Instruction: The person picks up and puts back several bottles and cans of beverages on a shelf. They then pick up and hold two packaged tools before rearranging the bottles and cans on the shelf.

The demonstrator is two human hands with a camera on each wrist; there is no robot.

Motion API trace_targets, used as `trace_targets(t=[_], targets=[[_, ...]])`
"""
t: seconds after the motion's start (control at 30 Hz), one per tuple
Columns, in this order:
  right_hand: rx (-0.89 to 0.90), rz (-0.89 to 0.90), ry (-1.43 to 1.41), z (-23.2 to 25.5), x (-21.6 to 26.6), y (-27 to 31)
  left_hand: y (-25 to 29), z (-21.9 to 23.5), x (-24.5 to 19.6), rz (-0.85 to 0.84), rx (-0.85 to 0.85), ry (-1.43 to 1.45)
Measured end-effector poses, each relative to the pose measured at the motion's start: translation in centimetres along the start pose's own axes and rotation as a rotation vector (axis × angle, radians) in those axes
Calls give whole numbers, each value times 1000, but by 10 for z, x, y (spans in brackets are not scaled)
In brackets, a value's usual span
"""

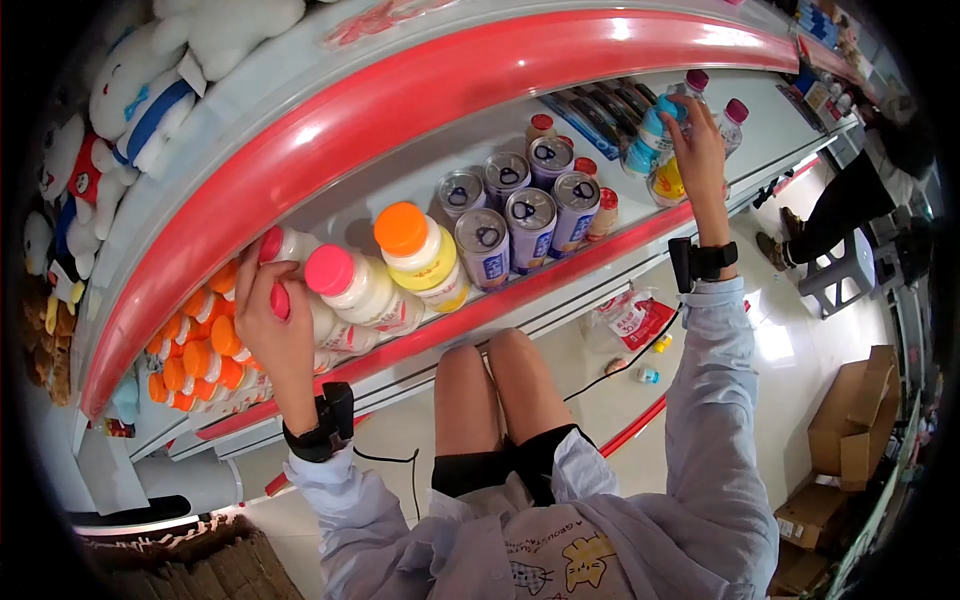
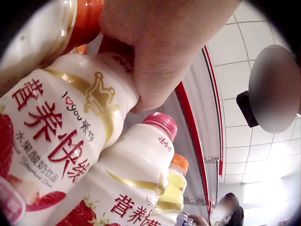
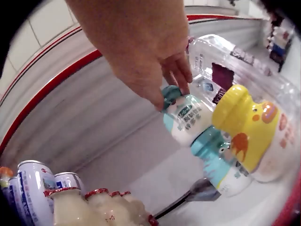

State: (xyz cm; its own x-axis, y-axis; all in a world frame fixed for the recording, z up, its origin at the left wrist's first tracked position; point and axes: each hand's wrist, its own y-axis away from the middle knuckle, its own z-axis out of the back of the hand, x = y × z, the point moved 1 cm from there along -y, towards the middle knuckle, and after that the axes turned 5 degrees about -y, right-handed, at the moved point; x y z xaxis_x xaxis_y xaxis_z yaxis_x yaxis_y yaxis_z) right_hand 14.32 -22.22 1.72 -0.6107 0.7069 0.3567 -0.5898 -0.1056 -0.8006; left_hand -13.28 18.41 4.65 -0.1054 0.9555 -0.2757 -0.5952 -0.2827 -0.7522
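My left hand point(image 1: 275, 335) grips the pink cap point(image 1: 280, 300) of a white yogurt drink bottle at the left of the shelf. In the left wrist view that bottle point(image 2: 70, 113) shows strawberries and red lettering, its top hidden under my hand. Another pink-capped bottle point(image 1: 350, 285) stands beside it, then an orange-capped yellow one point(image 1: 425, 260). At the far right, my right hand point(image 1: 700, 155) pinches the blue cap of a small bottle point(image 3: 188, 117) with thumb and fingers. A yellow animal-shaped bottle point(image 3: 251, 132) and clear bottles point(image 3: 223, 66) with purple caps stand close to it.
Silver-topped cans point(image 1: 530, 210) cluster mid-shelf, with small red-topped bottles point(image 3: 99, 207) around them. Several orange-capped bottles point(image 1: 200, 360) fill the left end. A red curved edge point(image 1: 400, 110) runs behind. Cardboard boxes point(image 1: 850, 410) and a grey stool point(image 1: 840, 275) are on the floor at right.
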Motion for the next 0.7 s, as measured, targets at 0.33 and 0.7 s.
trace_targets(t=[0.33,0.7], targets=[[-62,-43,-26,-10,2,-1,0,-1,3,-27,-6,-21],[-152,100,16,-1,9,3,2,-1,5,26,28,-15]])
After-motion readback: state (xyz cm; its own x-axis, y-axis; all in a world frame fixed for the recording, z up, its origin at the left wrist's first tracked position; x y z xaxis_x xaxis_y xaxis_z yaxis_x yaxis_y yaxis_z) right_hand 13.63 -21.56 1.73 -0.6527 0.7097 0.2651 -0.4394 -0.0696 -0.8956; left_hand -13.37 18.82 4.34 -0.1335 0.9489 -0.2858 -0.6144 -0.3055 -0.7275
